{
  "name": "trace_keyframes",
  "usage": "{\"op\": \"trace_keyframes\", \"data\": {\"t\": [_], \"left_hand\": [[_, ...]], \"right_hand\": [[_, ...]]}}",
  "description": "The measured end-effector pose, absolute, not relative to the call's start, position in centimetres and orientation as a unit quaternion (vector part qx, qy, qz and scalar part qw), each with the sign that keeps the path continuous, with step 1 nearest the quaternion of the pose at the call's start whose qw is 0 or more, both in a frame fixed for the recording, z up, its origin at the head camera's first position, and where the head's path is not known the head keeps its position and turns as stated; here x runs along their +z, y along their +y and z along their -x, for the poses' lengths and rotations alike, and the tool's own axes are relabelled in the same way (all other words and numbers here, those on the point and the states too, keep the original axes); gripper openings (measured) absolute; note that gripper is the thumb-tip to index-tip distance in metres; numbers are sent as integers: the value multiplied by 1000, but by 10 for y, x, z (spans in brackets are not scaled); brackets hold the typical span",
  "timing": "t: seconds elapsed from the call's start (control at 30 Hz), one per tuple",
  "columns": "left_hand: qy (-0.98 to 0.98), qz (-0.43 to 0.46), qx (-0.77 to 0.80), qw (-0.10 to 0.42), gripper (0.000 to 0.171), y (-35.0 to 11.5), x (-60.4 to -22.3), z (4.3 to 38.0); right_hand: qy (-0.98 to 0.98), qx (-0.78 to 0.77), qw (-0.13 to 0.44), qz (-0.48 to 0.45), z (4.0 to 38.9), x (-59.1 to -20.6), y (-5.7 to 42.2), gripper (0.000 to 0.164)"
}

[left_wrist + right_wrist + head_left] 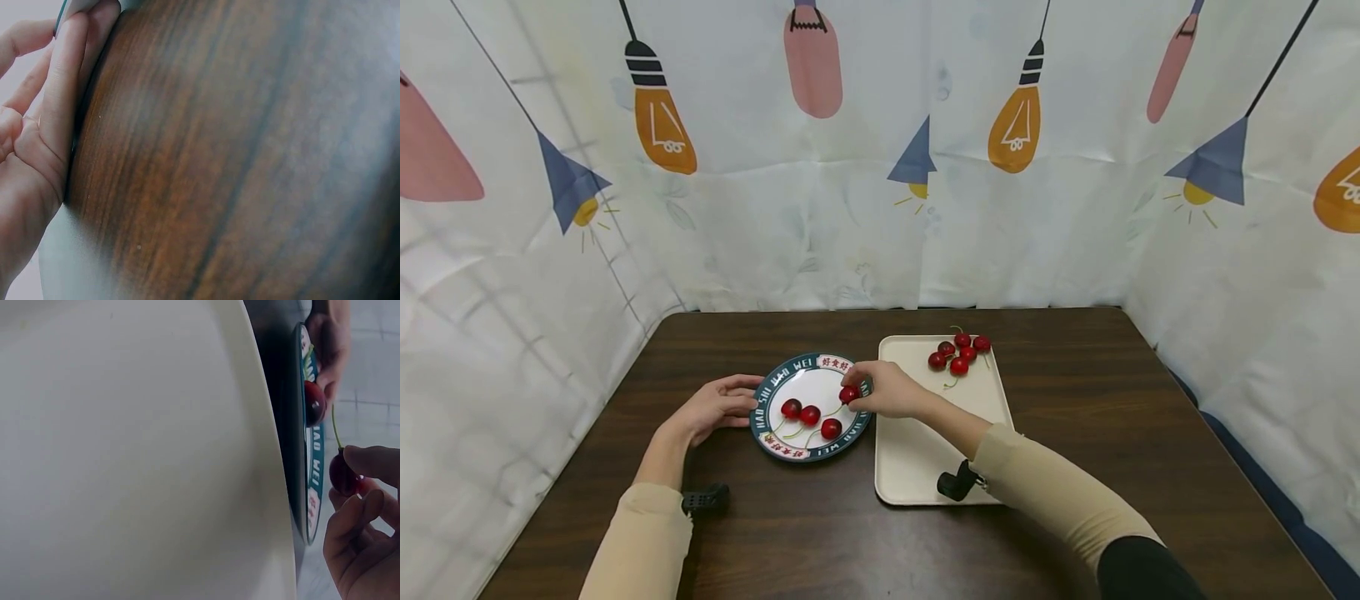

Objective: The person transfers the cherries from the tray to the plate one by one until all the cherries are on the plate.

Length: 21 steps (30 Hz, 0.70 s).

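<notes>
My right hand (887,390) pinches a dark red cherry (848,394) between thumb and fingertips over the right side of a round plate (762,417). In the right wrist view, the held cherry (344,474) has its green stem pointing up. Three more stemmed cherries (809,416) lie on the plate's white middle; its rim is teal with lettering. At the plate's left edge, my left hand (718,407) holds the rim with its fingers. Only part of that left hand (53,106) shows in the left wrist view, against the plate's edge.
A cream rectangular tray (917,467) stands just right of the plate, with several cherries (959,366) grouped at its far right corner. My right forearm crosses above the tray. The dark wooden table (1097,400) ends at a printed curtain (850,225) behind.
</notes>
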<state>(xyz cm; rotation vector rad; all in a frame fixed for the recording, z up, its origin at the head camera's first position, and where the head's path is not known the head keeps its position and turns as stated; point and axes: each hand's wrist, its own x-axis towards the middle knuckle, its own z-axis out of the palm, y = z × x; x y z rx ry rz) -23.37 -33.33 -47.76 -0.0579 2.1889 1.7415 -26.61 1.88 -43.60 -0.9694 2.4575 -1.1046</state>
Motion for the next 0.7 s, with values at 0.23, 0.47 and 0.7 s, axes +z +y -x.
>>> {"op": "trace_keyframes", "data": {"t": [0.23, 0.47, 0.7], "left_hand": [[769, 17, 616, 172, 60, -333, -476, 233], [769, 17, 616, 172, 60, -335, -477, 234], [770, 17, 613, 172, 60, -334, -476, 232]], "right_hand": [[847, -379, 150, 342, 263, -439, 7, 33], [847, -375, 153, 344, 260, -440, -4, 31], [841, -383, 154, 349, 259, -442, -5, 33]]}}
